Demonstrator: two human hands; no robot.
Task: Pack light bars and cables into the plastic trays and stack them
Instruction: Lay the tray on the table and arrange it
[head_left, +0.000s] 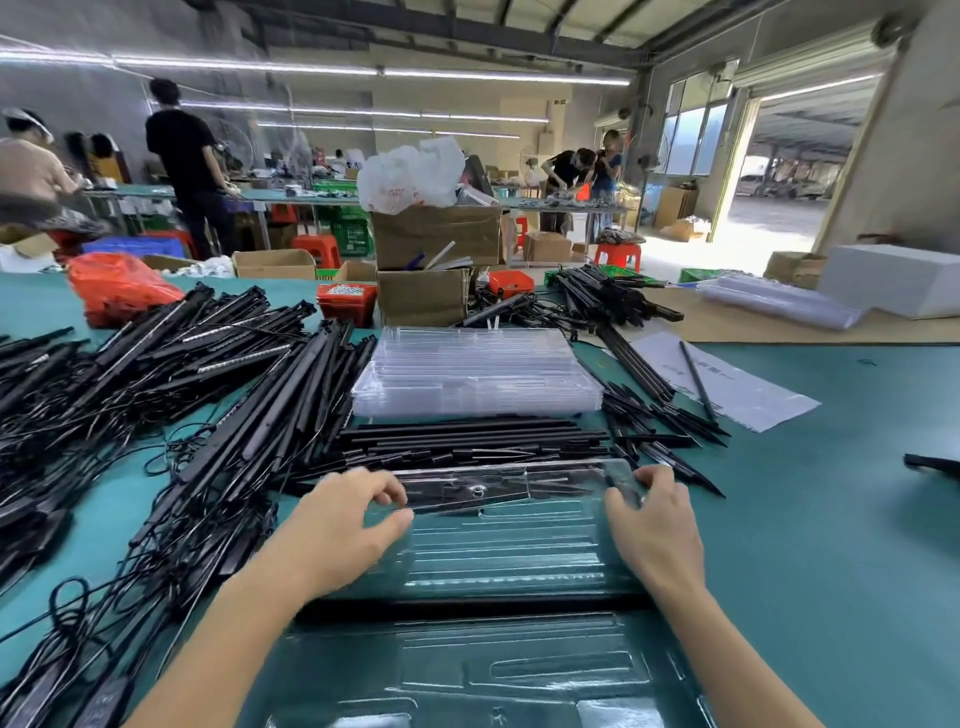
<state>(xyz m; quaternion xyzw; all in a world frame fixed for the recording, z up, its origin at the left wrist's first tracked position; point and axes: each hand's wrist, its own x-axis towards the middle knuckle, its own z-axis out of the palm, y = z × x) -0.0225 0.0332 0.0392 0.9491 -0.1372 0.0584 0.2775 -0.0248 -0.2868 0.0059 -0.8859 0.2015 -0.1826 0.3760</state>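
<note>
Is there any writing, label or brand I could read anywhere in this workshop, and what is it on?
No text here can be read.
White paper sheet on the table: faint print, too blurred to read.
White plastic bag on the cardboard box: red marks, too blurred to read.
Clear tray under both hands: no lettering seen.

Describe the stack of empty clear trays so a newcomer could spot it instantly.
Start at the green table, straight ahead of the person's hands. Past the row of black bars lying crosswise sits the stack of clear trays. It is the only transparent block among black parts.
</note>
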